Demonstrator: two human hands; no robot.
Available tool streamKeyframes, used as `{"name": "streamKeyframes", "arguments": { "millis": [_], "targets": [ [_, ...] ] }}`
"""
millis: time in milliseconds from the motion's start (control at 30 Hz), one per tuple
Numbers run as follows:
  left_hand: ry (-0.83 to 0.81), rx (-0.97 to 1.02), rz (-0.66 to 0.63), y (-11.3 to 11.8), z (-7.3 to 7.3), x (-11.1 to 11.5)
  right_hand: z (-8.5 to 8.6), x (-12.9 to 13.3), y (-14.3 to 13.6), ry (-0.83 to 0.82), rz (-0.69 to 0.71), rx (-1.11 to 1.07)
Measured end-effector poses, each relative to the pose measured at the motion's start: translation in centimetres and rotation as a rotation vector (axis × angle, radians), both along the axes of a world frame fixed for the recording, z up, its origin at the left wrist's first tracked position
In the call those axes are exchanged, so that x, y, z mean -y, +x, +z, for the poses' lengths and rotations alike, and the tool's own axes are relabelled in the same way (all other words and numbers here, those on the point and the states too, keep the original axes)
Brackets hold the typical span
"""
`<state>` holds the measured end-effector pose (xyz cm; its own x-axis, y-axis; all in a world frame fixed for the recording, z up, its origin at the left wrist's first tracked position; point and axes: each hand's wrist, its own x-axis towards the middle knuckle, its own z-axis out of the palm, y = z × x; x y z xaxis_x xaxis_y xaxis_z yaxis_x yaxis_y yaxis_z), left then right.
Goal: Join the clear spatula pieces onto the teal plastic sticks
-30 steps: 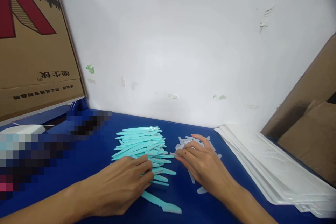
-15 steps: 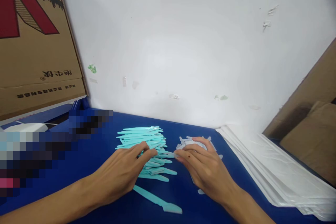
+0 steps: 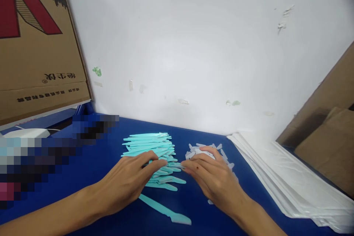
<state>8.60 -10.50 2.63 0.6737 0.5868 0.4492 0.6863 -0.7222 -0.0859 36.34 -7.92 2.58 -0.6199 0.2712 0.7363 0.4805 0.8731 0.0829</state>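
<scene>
My left hand (image 3: 131, 173) is closed, thumb against fingers, around a turquoise eyebrow razor (image 3: 172, 164) above the pile of razors. The razor's tip points right, toward my right hand (image 3: 217, 175). That hand pinches a small translucent blade cap at the razor's tip; its fingers hide most of the cap. Several turquoise razors (image 3: 148, 143) lie stacked beneath and behind my left hand. A single razor (image 3: 166, 211) rests apart, nearer to me. Loose translucent caps (image 3: 193, 152) are heaped behind and under my right hand, which partly covers them.
The blue table (image 3: 105, 158) meets a white wall (image 3: 177, 44). White plastic bags (image 3: 287, 180) are stacked at the right, with brown cardboard (image 3: 326, 147) beyond. A large printed carton (image 3: 41, 55) stands at the left. A blurred patch hides part of the left side.
My right hand has shifted slightly left, closer to my left hand, and more of the cap heap shows at its right. My left hand has barely moved.
</scene>
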Motion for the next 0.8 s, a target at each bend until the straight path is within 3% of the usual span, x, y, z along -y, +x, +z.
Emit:
{"name": "streamKeyframes", "arguments": {
  "millis": [200, 400, 667, 800],
  "targets": [
    [0.080, 0.087, -0.146, 0.1, -0.4, 0.1, -0.1, 0.9, -1.2, -0.049, 0.069, -0.090],
    [0.132, 0.112, -0.171, -0.3, -0.9, 0.1, -0.6, 1.4, -1.6, -0.046, 0.083, -0.137],
    [-0.056, 0.216, -0.234, 0.9, -0.5, 0.7, 0.5, 1.5, -1.1, 0.012, 0.096, -0.012],
    [-0.165, 0.100, -0.237, 1.8, 0.3, 1.5, 1.7, 1.1, 0.0, 0.045, 0.050, -0.028]
  ]
}}
